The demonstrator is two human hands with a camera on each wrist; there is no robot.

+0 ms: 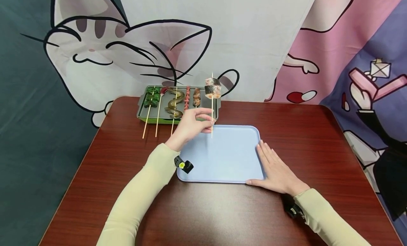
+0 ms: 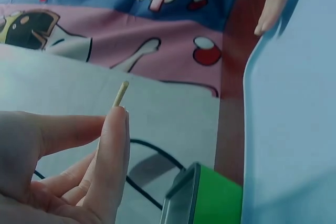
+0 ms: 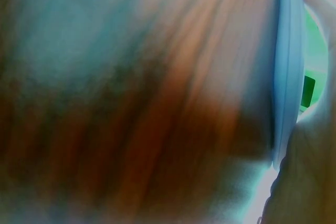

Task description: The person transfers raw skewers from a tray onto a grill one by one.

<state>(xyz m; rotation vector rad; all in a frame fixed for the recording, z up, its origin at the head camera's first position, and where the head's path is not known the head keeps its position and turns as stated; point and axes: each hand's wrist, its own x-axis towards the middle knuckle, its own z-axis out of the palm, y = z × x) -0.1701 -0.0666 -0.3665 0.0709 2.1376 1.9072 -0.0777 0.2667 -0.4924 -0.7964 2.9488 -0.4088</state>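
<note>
Upright in my left hand is a skewer with thick pale chunks edged in dark skin, perhaps fish. Thumb and fingers pinch its thin stick, above the far part of a light blue tray. The stick's lower end pokes out past the fingertips in the left wrist view. My right hand lies with straight fingers along the tray's right edge, thumb at the near corner. In the right wrist view, the tray's rim runs beside part of that hand.
Behind the blue tray stands a green-sided grey pan. It holds green pepper, shrimp, red sausage and brown meat skewers, plus a red-tipped one. Several sticks overhang its near edge. A printed cloth hangs behind the table.
</note>
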